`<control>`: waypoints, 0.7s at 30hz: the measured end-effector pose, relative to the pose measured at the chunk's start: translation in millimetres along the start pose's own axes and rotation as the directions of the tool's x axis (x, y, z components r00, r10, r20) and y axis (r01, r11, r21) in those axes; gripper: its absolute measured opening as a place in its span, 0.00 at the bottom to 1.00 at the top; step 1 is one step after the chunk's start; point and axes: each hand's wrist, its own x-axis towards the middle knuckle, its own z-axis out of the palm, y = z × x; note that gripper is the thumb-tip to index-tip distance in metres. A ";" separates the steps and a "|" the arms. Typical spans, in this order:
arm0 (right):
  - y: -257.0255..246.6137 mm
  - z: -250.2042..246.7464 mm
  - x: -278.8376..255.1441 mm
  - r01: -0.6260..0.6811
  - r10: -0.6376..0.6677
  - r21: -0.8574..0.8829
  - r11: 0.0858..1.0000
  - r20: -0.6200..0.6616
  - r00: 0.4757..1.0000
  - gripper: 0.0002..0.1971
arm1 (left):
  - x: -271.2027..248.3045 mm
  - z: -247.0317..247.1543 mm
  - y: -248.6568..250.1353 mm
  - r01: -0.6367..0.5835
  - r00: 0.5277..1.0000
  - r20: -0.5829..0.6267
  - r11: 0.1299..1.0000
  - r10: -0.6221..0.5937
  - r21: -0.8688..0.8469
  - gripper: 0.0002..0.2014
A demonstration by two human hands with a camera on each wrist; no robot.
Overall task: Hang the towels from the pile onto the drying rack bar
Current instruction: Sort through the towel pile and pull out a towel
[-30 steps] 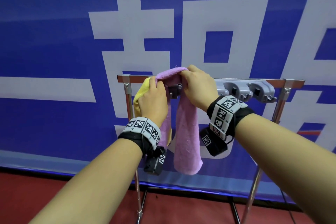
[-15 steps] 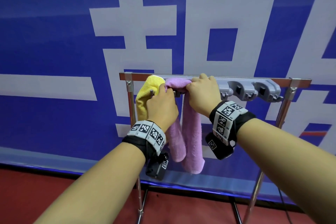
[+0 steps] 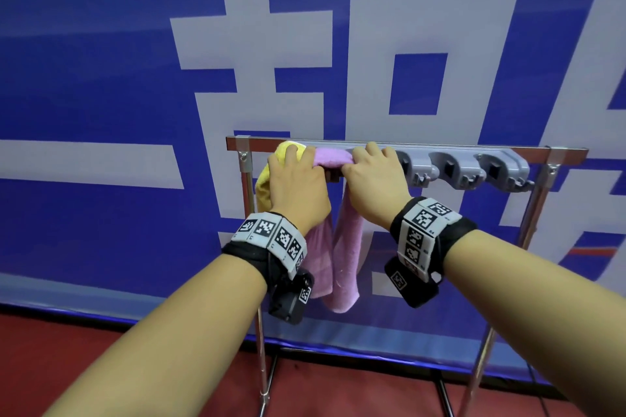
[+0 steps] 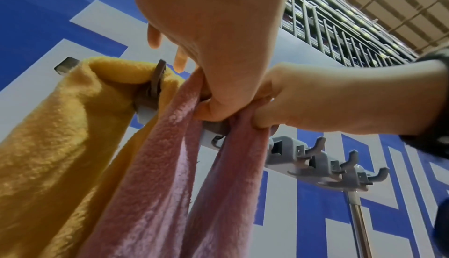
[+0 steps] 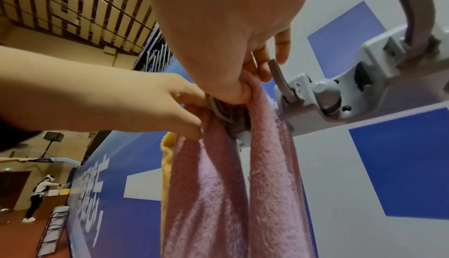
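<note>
Blue banner (image 3: 101, 78); pink towel (image 3: 342, 247) between both grips.

This looks like a large indoor sports hall or arena. A long blue banner (image 3: 101, 95) with huge white characters runs along the wall, standing on a red sports floor (image 3: 50, 349). The right wrist view shows a high ceiling with a grid of beams (image 5: 73, 8), a speaker on a tripod stand (image 5: 52, 137) and a distant person (image 5: 39, 197) standing on the floor. The left wrist view shows railings and rows of tiered seating (image 4: 340, 31) above the banner.
</note>
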 end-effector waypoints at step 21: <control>5.6 2.4 9.8 0.142 -0.139 -0.056 0.988 0.045 0.989 0.03 | 9.4 6.3 -13.5 -0.038 0.990 0.131 0.995 0.050 -0.093 0.17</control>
